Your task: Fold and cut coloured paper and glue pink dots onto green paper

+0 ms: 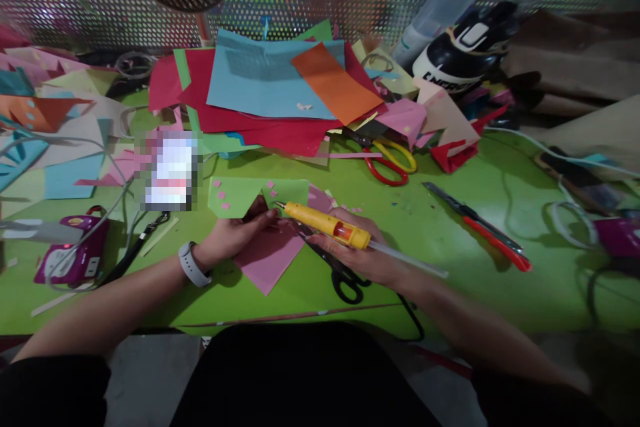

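Grip, right hand (373,257): closed around the yellow glue gun (310,217), thumb side and fingers wrapped on its body from below and the right; the gun sits near the centre of the frame, within my hold, no distance between it and the palm that I can make out.

Long axis of the gun: slanted, nozzle (281,204) toward the upper left, rear toward the lower right; the clear glue stick (425,267) trails out of the back along roughly the same line, over my wrist side.

Key relation: the nozzle end lies just beside the fingertips of my left hand (233,235), slightly above and to their right in the frame; so the tip is nearer the left hand, the body belongs to the right; whether tip touches paper, cannot tell.

Left hand: comes in from the lower left, fingertips at the top of the pink paper (267,270); whether they are pinched together or merely resting there, cannot tell, the contact being small and dark.

Green paper (235,193) with small pink pieces lies just above the left hand; black-handled scissors (347,287) lie partly beneath the right hand, lower centre; red-handled tool (493,240) rests well apart, right of frame, on the green tabletop (225,300).
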Demonstrator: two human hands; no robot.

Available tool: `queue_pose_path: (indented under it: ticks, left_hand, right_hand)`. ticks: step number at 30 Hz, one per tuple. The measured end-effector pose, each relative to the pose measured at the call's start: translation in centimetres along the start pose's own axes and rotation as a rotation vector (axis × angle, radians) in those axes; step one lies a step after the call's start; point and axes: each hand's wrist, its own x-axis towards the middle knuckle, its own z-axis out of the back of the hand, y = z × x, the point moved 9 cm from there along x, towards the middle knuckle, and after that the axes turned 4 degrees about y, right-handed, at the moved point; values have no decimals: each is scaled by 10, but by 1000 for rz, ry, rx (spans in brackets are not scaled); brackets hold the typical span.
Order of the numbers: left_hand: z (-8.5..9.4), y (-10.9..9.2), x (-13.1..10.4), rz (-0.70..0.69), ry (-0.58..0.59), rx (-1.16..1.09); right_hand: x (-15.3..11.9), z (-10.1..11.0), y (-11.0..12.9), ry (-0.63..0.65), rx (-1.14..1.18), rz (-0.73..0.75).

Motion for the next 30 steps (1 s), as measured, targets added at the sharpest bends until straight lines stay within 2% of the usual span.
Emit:
queue_pose_path:
  ticks: [3,11,16,26,30]
  left_hand:
    - [0,-2,0,6,-5,17]
    - [0,-2,-1,20,10,68]
    - [-2,-10,-1,-23,35,148]
    - [-2,-7,0,-26,31,123]
    - [-4,-13,0,-45,42,119]
  right_hand:
    - [-1,2,-8,-38,70,-50]
    - [1,2,-4,-45,74,-58]
    - [1,1,-6,-33,66,-90]
    - [2,2,-2,-30,33,-102]
    - [2,2,-3,-26,20,-115]
